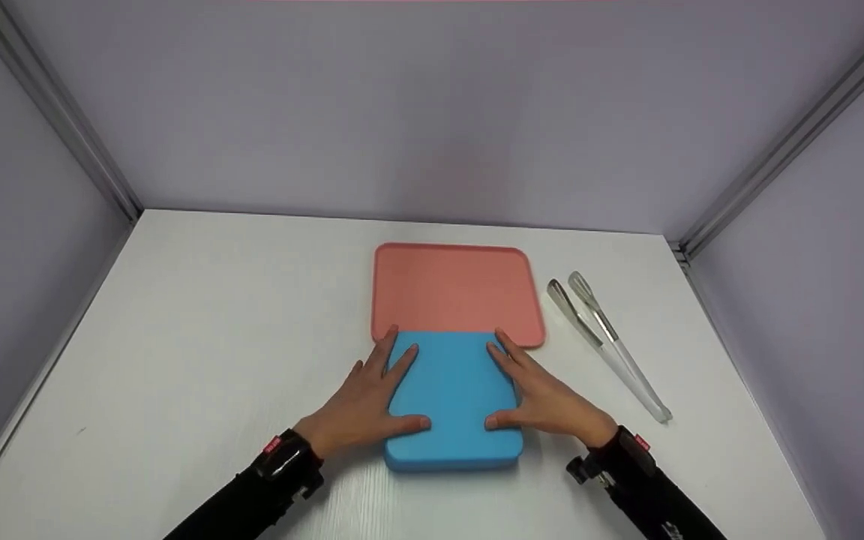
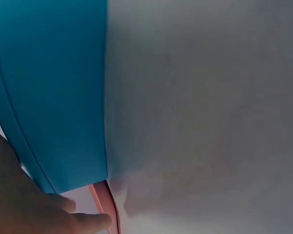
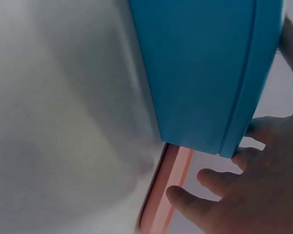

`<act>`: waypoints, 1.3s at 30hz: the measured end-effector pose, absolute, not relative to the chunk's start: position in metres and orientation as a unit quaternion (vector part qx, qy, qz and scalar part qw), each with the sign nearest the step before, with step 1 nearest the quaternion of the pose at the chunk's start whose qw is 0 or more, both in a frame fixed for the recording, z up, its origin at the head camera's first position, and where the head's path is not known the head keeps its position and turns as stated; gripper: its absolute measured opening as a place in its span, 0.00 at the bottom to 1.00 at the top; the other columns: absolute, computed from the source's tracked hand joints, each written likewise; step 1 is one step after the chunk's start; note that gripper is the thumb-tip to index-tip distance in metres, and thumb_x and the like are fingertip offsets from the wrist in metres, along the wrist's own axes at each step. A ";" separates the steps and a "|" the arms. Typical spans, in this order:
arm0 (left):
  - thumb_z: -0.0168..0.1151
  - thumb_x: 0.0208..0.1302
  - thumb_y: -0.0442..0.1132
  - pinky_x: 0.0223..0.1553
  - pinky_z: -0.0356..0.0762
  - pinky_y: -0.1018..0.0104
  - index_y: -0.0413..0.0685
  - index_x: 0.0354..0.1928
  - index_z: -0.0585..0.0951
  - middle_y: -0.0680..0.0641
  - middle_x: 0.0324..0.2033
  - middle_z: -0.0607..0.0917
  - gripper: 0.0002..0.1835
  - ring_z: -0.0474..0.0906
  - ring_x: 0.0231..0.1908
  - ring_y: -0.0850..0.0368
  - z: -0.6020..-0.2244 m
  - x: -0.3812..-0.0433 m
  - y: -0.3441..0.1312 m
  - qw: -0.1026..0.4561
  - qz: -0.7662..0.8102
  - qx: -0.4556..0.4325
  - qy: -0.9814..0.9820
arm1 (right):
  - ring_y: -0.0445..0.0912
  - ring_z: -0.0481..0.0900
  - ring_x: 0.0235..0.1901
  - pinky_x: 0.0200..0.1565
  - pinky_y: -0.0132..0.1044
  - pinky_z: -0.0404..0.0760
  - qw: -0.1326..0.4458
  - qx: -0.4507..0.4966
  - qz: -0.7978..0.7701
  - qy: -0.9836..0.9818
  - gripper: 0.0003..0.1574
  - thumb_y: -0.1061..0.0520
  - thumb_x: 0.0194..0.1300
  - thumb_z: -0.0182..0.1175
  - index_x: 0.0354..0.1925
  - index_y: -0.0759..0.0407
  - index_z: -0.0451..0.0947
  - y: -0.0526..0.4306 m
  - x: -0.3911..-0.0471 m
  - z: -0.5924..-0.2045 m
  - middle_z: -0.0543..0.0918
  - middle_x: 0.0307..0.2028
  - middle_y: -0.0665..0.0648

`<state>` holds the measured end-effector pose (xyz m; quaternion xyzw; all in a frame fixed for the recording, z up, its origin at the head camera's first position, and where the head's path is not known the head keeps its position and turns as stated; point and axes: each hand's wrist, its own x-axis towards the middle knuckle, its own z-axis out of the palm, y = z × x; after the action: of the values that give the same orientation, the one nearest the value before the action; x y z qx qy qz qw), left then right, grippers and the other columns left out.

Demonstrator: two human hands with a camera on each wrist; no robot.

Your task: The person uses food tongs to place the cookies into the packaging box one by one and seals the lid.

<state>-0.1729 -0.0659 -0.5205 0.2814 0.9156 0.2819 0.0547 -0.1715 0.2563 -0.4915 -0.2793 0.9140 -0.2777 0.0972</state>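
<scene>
A blue lidded box (image 1: pixel 453 397) stands on the white table, its far end against or over the near edge of a pink tray (image 1: pixel 451 289). My left hand (image 1: pixel 357 409) rests on the box's left side, fingers spread and fairly straight, thumb lying on the lid. On the opposite side my right hand (image 1: pixel 552 397) lies likewise, with its thumb and a finger on top. Both wrist views show the box's side wall (image 2: pixel 53 92) and a seam below the lid (image 3: pixel 263 58). Some fingers reach past the box's far corners near the tray.
Metal tongs (image 1: pixel 631 367) with pale handles lie spread on the table right of the tray. Grey-lilac panels (image 1: pixel 432 112) enclose the back and both sides, with metal posts in the corners. White tabletop (image 1: pixel 214 315) extends left of the tray.
</scene>
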 end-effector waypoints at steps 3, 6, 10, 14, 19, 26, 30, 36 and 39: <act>0.52 0.49 0.80 0.65 0.52 0.38 0.57 0.77 0.46 0.47 0.75 0.33 0.59 0.44 0.73 0.49 -0.520 -0.173 -0.065 0.063 0.272 0.282 0.918 | 0.51 0.42 0.74 0.65 0.56 0.58 0.111 -0.270 -0.275 0.916 0.72 0.29 0.50 0.67 0.76 0.55 0.40 0.257 -0.171 -0.492 0.35 0.76 0.54; 0.52 0.47 0.81 0.64 0.53 0.38 0.57 0.77 0.46 0.46 0.75 0.34 0.61 0.47 0.72 0.49 -0.518 -0.174 -0.066 0.073 0.271 0.287 0.916 | 0.51 0.42 0.74 0.64 0.56 0.60 0.120 -0.271 -0.273 0.915 0.72 0.28 0.50 0.66 0.76 0.55 0.39 0.257 -0.171 -0.492 0.34 0.76 0.54; 0.59 0.41 0.81 0.64 0.57 0.42 0.58 0.77 0.43 0.47 0.75 0.30 0.66 0.47 0.72 0.48 -0.513 -0.176 -0.072 0.110 0.284 0.296 0.905 | 0.52 0.37 0.74 0.64 0.56 0.61 0.143 -0.299 -0.270 0.904 0.79 0.28 0.46 0.69 0.76 0.55 0.34 0.259 -0.175 -0.494 0.28 0.76 0.56; 0.68 0.37 0.76 0.64 0.59 0.47 0.57 0.77 0.38 0.50 0.73 0.23 0.72 0.41 0.73 0.47 -0.508 -0.175 -0.081 0.164 0.303 0.317 0.884 | 0.55 0.32 0.74 0.63 0.57 0.61 0.173 -0.334 -0.263 0.888 0.87 0.29 0.40 0.73 0.75 0.59 0.28 0.259 -0.176 -0.495 0.23 0.74 0.61; 0.69 0.36 0.75 0.64 0.60 0.49 0.57 0.76 0.35 0.51 0.71 0.19 0.73 0.38 0.73 0.47 -0.503 -0.174 -0.087 0.188 0.283 0.326 0.882 | 0.57 0.37 0.73 0.63 0.56 0.62 0.199 -0.318 -0.230 0.898 0.88 0.25 0.37 0.71 0.76 0.57 0.28 0.253 -0.173 -0.487 0.22 0.74 0.59; 0.65 0.33 0.80 0.66 0.54 0.45 0.61 0.76 0.38 0.48 0.74 0.26 0.72 0.40 0.73 0.51 -0.496 -0.176 -0.088 0.159 0.215 0.311 0.912 | 0.51 0.39 0.73 0.64 0.52 0.61 0.184 -0.296 -0.205 0.915 0.86 0.20 0.36 0.68 0.76 0.52 0.30 0.248 -0.172 -0.485 0.24 0.75 0.53; 0.57 0.45 0.79 0.66 0.51 0.41 0.57 0.77 0.42 0.48 0.75 0.31 0.64 0.37 0.73 0.53 -0.498 -0.183 -0.089 0.121 0.220 0.310 0.917 | 0.50 0.35 0.74 0.64 0.56 0.59 0.152 -0.308 -0.254 0.904 0.81 0.26 0.42 0.70 0.77 0.53 0.34 0.253 -0.176 -0.494 0.27 0.75 0.54; 0.40 0.65 0.73 0.64 0.48 0.33 0.46 0.75 0.51 0.42 0.75 0.43 0.48 0.42 0.73 0.42 -0.515 -0.193 -0.086 -0.022 0.241 0.267 0.933 | 0.51 0.43 0.74 0.64 0.61 0.57 0.058 -0.285 -0.291 0.912 0.58 0.35 0.61 0.62 0.76 0.52 0.44 0.261 -0.179 -0.500 0.39 0.76 0.54; 0.40 0.66 0.72 0.64 0.45 0.32 0.45 0.74 0.55 0.41 0.75 0.47 0.47 0.43 0.72 0.39 -0.517 -0.199 -0.092 -0.081 0.226 0.229 0.943 | 0.55 0.48 0.72 0.63 0.63 0.55 -0.019 -0.267 -0.276 0.923 0.48 0.40 0.68 0.57 0.75 0.55 0.48 0.265 -0.183 -0.496 0.47 0.75 0.57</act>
<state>-0.1985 -0.0924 -0.5175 0.2294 0.9434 0.2257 -0.0805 -0.1829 0.2653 -0.4964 -0.2669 0.9233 -0.2756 -0.0188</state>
